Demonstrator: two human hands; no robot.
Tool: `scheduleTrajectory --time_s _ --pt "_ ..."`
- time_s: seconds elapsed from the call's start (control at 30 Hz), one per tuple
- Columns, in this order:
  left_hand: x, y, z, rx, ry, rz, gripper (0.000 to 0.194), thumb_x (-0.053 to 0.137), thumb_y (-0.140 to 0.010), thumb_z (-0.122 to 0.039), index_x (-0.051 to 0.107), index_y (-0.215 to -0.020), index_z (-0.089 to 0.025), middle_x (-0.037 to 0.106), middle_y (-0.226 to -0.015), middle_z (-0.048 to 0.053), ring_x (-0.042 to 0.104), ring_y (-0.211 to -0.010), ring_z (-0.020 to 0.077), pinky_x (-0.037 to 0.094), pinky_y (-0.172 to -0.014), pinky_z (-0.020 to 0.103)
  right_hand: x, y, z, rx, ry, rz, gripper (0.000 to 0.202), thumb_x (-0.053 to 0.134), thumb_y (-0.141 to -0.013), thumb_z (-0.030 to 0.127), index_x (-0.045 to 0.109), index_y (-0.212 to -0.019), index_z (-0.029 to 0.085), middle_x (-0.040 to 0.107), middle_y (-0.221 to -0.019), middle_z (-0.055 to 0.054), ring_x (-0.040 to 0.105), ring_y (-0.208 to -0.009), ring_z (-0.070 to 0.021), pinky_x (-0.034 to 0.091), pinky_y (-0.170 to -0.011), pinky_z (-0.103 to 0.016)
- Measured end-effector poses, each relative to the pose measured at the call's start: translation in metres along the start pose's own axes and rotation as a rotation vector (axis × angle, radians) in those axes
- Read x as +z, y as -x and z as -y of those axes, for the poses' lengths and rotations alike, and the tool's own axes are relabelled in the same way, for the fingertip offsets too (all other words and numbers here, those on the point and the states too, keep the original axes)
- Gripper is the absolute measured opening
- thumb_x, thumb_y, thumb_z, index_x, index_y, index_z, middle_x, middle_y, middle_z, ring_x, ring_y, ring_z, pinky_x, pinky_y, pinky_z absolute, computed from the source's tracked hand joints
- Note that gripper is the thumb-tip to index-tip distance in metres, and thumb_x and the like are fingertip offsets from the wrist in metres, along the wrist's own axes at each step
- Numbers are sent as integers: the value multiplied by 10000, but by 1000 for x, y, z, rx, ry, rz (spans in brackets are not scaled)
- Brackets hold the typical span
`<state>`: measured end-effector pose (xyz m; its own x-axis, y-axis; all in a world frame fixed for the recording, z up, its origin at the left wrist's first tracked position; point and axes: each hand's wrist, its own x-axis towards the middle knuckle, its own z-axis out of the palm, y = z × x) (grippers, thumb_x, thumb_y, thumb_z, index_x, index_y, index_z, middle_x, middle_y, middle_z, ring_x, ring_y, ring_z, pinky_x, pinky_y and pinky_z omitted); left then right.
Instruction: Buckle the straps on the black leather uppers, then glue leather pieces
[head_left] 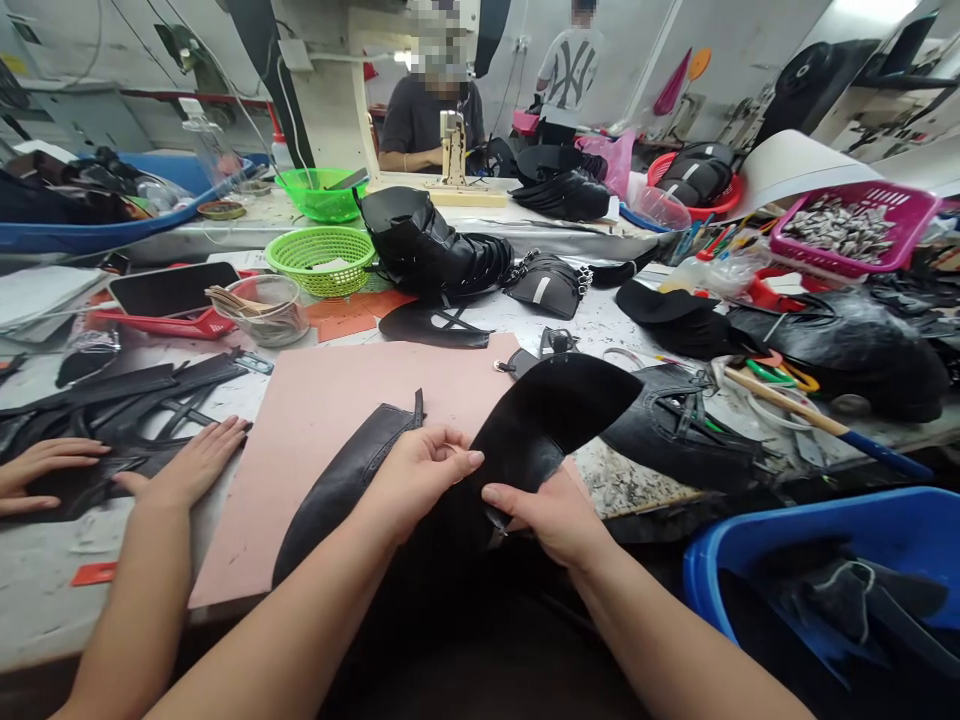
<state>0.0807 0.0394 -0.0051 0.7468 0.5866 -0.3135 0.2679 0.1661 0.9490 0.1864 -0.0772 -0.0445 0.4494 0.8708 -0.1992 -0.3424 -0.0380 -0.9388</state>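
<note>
A curved black leather piece (559, 405) is raised over the table's front edge. My right hand (551, 515) grips its lower end, thumb on top and fingers underneath. Close to the piece's left edge, my left hand (431, 465) has its thumb and fingers pinched together; whatever is between them is too small to make out. Another black leather piece with a thin strap (337, 485) lies under my left hand and wrist, on a pink sheet (300, 410). A small black part with a metal eyelet (516, 362) lies just behind the raised piece.
At the left, another person's two hands (187, 465) rest on black straps. Green baskets (322, 262), a clear cup (268, 312) and stacked black pieces (442, 245) stand behind. Right are a blue-handled stick (825, 415) and a blue bin (705, 560). Two people are farther back.
</note>
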Motion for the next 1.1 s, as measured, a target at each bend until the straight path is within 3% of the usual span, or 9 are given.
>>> scheduleTrajectory --time_s 0.07,0.13,0.3,0.57,0.8,0.97,1.1 --pt "-4 -1 -1 -78 74 141 301 688 -632 -374 598 -832 -168 605 -659 -12 544 -601 129 406 -587 239 0 -3 5 84 -89 16 549 775 -599 288 539 -1084 182 668 -878 -50 652 -711 -242 556 -485 -328" --pt "-7 -2 -2 -114 41 244 313 688 -642 -386 617 -828 -144 640 -714 32 587 -665 167 437 -618 268 -2 -6 10 83 -157 39 486 770 -603 269 562 -1030 169 666 -872 -47 646 -726 -224 553 -502 -302" --pt "-8 -4 -2 -47 -52 142 237 683 -643 -360 620 -712 -141 617 -663 12 572 -669 167 434 -628 271 -9 -11 15 50 -101 141 389 781 -560 174 600 -903 154 636 -719 6 574 -546 -112 447 -413 -167" --pt "-7 -4 -7 4 -23 107 207 675 -647 -316 607 -725 -137 574 -628 -12 538 -633 142 409 -617 260 -10 -17 14 -3 -23 175 328 776 -578 185 606 -854 137 600 -637 28 526 -518 -89 440 -462 -185" --pt "-10 -4 -10 52 -128 154 202 647 -677 -330 613 -715 -134 578 -619 -1 535 -608 145 416 -602 271 -12 -13 16 87 -52 273 319 768 -606 212 645 -888 132 648 -683 1 592 -594 -112 490 -553 -207" --pt "-9 -3 -11 113 -261 129 206 638 -673 -345 625 -682 -139 561 -578 -8 528 -579 146 406 -552 252 -13 -8 12 186 -104 239 322 792 -567 222 639 -835 129 635 -630 8 589 -563 -110 495 -540 -210" --pt "-9 -3 -11 129 -316 96 207 631 -670 -347 610 -645 -143 533 -554 -17 499 -558 134 382 -527 242 -9 -4 10 153 -68 174 279 790 -569 264 634 -759 132 591 -547 24 553 -509 -109 481 -502 -221"
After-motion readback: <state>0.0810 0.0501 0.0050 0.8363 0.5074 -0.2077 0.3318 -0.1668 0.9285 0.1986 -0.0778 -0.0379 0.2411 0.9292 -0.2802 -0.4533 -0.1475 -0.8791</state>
